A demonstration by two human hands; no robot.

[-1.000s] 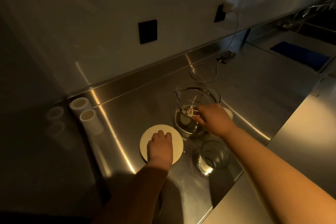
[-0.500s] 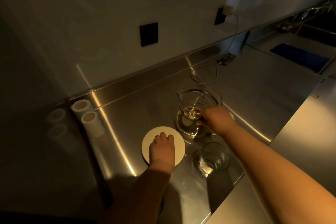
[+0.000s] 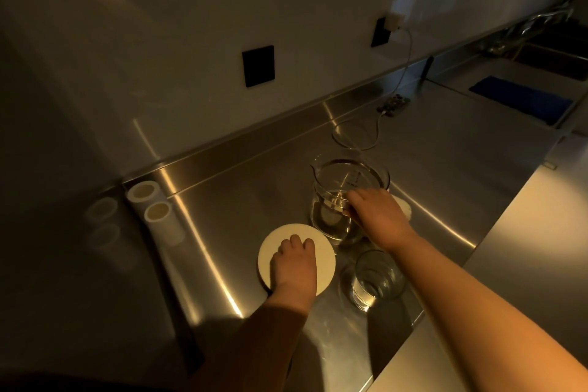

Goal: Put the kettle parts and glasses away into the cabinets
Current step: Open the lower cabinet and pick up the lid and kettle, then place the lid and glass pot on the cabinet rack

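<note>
Kettle jug [image 3: 348, 197], a clear glass vessel with printed gauge marks, stands upright on the steel counter [image 3: 445, 149]; any liquid in it cannot be confirmed. Right hand [image 3: 378, 216] grips the jug at its near right side, fingers curled round the handle area. Left hand [image 3: 294, 264] rests on the round white disc [image 3: 324, 251] just left of the jug, fingers bent over its far part. Nearer, an upright drinking glass [image 3: 375, 280] appears empty. Two white tubes [image 3: 156, 213] lie far left.
</note>
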